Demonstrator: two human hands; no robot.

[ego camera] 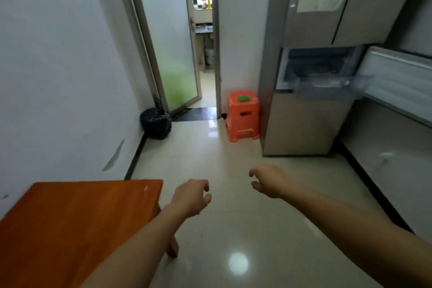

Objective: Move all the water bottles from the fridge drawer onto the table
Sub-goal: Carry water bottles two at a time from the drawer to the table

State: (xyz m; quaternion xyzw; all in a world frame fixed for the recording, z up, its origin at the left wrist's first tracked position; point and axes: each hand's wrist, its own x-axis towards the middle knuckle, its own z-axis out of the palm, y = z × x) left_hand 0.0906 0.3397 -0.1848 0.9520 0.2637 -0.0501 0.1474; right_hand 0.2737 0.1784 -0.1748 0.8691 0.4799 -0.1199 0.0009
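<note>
The beige fridge (304, 124) stands at the right, its middle door (397, 77) swung open. A clear plastic drawer (332, 87) sticks out of the open compartment; blur hides what it holds, and I see no water bottles. The orange-brown wooden table (70, 222) fills the lower left with nothing on its visible top. My left hand (190, 196) hovers over the floor just right of the table's corner, fingers loosely curled around nothing. My right hand (268, 181) is held out over the tiles, well short of the fridge, fingers apart and holding nothing.
An orange plastic stool (243, 116) with a green item on top stands left of the fridge. A black bag (156, 123) sits in the left corner by a frosted glass door (173, 54). Glossy tiled floor (222, 159) runs between table and fridge.
</note>
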